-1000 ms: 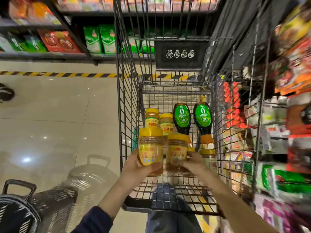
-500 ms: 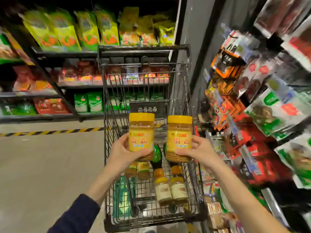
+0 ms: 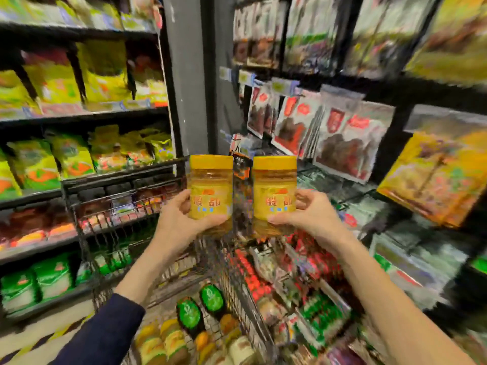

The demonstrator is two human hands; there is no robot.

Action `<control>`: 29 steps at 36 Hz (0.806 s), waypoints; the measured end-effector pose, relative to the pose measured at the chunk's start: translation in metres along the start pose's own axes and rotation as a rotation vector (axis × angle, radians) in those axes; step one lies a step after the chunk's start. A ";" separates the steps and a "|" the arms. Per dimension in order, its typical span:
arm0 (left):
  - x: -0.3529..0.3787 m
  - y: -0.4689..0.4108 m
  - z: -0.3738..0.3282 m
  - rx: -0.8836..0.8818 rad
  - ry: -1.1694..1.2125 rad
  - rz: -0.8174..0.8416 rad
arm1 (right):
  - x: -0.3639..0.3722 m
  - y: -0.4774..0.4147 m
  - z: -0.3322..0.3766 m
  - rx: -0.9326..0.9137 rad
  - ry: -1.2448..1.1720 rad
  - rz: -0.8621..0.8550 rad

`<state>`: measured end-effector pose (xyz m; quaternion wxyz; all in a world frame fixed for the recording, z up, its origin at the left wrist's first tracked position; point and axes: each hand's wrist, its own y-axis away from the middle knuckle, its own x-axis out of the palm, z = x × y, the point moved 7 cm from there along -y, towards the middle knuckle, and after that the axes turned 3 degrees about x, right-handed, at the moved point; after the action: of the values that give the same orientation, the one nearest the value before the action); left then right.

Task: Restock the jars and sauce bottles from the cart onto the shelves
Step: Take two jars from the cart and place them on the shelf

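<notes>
I hold two yellow-lidded jars upright at chest height above the wire cart [image 3: 87, 222]. My left hand [image 3: 176, 219] grips the left jar [image 3: 210, 191] from its left side and base. My right hand [image 3: 308, 214] grips the right jar [image 3: 274, 191] from its right side and base. The jars are side by side, a small gap apart. Down in the cart lie two dark sauce bottles with green labels [image 3: 200, 306] and several smaller yellow-lidded jars [image 3: 163, 343]. The view is blurred by head motion.
Shelves of yellow and green snack bags [image 3: 79, 148] run along the left. A grey pillar [image 3: 187, 75] stands behind the cart. Shelves on the right hold hanging packets [image 3: 332, 133] and boxes [image 3: 432, 177], close to my right arm.
Both jars came up out of the cart to chest height. My view has tilted upward and turned right toward the right-hand shelves.
</notes>
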<state>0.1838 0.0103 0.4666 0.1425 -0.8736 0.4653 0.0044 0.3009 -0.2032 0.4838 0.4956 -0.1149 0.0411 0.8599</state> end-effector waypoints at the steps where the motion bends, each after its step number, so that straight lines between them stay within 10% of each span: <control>1: 0.007 -0.002 -0.009 0.033 -0.001 0.032 | -0.009 0.010 0.007 -0.012 0.002 -0.045; 29: 0.268 0.274 -0.241 0.414 0.445 1.085 | -0.179 0.509 0.093 -0.023 0.201 -1.214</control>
<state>0.0819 -0.4124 0.5933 0.1860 -0.4472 0.8526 -0.1961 -0.0664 -0.5941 0.5948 0.8891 -0.2038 0.0054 0.4097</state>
